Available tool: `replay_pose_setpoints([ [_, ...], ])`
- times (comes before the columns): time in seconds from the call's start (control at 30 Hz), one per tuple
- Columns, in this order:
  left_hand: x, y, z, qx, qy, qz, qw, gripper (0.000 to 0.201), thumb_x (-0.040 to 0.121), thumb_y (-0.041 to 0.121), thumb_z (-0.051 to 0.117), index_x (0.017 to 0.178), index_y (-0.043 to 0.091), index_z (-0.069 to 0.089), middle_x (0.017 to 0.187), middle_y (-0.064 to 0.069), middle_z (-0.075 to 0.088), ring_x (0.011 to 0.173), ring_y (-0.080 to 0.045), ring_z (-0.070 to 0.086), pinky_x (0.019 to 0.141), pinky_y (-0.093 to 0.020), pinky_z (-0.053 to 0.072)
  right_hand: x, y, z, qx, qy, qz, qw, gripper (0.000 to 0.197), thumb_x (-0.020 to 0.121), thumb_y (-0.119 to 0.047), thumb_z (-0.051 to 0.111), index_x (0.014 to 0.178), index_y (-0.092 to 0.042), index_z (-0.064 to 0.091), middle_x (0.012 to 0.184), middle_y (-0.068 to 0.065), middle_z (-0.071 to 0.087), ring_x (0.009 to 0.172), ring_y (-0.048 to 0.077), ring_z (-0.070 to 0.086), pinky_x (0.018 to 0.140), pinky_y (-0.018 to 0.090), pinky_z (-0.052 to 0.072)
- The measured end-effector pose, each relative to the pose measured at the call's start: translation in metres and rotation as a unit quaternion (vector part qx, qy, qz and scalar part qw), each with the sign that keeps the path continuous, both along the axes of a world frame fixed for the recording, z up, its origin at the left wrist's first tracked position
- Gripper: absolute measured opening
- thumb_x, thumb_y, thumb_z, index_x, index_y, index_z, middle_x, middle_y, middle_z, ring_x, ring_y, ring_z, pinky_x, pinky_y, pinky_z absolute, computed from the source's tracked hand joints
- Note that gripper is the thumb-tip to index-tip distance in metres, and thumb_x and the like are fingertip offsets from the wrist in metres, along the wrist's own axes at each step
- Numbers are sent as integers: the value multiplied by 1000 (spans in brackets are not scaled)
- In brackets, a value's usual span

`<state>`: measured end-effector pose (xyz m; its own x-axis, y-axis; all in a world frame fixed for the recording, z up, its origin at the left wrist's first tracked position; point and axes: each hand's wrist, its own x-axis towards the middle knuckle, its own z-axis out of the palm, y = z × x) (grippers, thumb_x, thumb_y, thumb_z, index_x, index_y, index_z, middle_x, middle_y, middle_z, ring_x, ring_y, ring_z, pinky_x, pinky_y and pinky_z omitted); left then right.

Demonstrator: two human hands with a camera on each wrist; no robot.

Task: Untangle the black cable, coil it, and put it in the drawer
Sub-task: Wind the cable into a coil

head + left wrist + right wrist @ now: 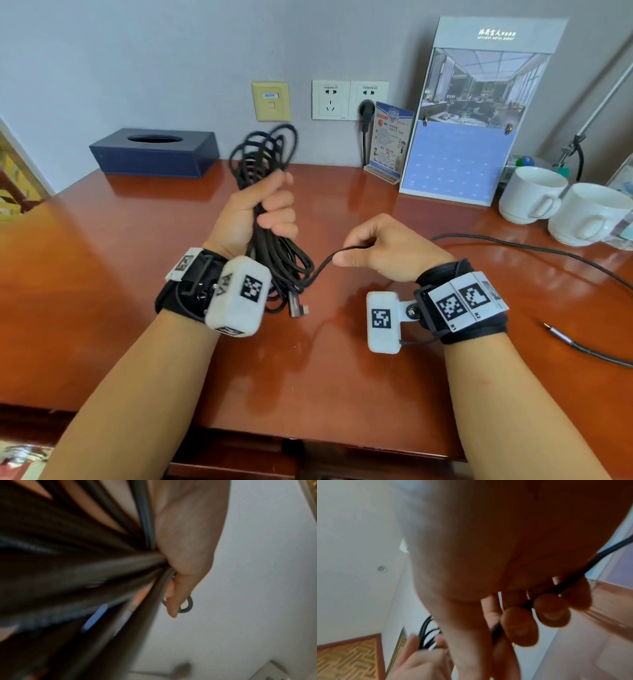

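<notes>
My left hand (270, 209) grips a bundle of black cable (263, 150) loops, held upright above the wooden desk (137, 274). The loops stick out above the fist and hang below it, where an angled plug (297, 306) dangles. My right hand (373, 250) holds a single strand of the same cable in curled fingers, just right of the bundle. The free cable runs right across the desk and ends in a straight plug (556, 331). In the left wrist view the cable strands (85, 568) fill the palm. In the right wrist view my fingertips (551, 612) curl over the strand (573, 580).
A dark blue tissue box (154, 152) sits at the back left. Wall sockets (349, 99), a small sign (388, 140) and a calendar stand (476, 113) line the back. Two white mugs (561, 209) stand at the right. The desk's front edge (308, 442) is near me.
</notes>
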<state>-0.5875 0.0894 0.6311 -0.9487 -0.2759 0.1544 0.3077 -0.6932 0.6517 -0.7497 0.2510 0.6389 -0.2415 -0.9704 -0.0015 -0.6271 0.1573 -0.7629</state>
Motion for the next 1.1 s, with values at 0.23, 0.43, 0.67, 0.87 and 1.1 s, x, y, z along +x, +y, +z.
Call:
replay_pose_setpoints([
  [0.23,19,-25,4,102,40,164,980,18,93,29,61,81,16,56,48,10,42,36,-3,40,42,-17,38,1,5,12,22,-68,35,997,22,85,-16,68,68,-3,73,53,-1,42,55,9,39,67,26,29],
  [0.43,3,-5,5,2,-62,101,993,16,93,30,54,84,17,56,48,12,42,34,0,38,39,-16,36,2,-4,3,-40,-70,-19,997,18,81,-4,67,63,2,67,49,-13,56,52,-4,51,70,25,34],
  [0.67,-16,23,-3,-207,-194,106,953,18,86,14,69,73,16,57,56,4,41,39,-8,37,42,-22,40,3,-7,-1,-18,-41,2,999,26,80,-8,73,57,-14,65,46,-12,48,44,2,41,58,26,34],
  [0.87,-23,45,-6,-342,-246,118,899,33,91,9,66,62,2,54,47,-8,44,41,-16,42,46,-25,46,3,-5,0,-33,-104,66,992,21,88,4,60,93,-8,76,90,-2,78,102,8,69,109,35,41],
  [1.1,-22,41,-4,-316,-245,143,906,15,90,3,65,77,10,70,70,-7,67,64,-19,65,64,-31,55,2,-8,-5,-55,-58,35,996,17,94,-10,61,85,-14,75,68,6,62,65,10,50,69,23,39],
])
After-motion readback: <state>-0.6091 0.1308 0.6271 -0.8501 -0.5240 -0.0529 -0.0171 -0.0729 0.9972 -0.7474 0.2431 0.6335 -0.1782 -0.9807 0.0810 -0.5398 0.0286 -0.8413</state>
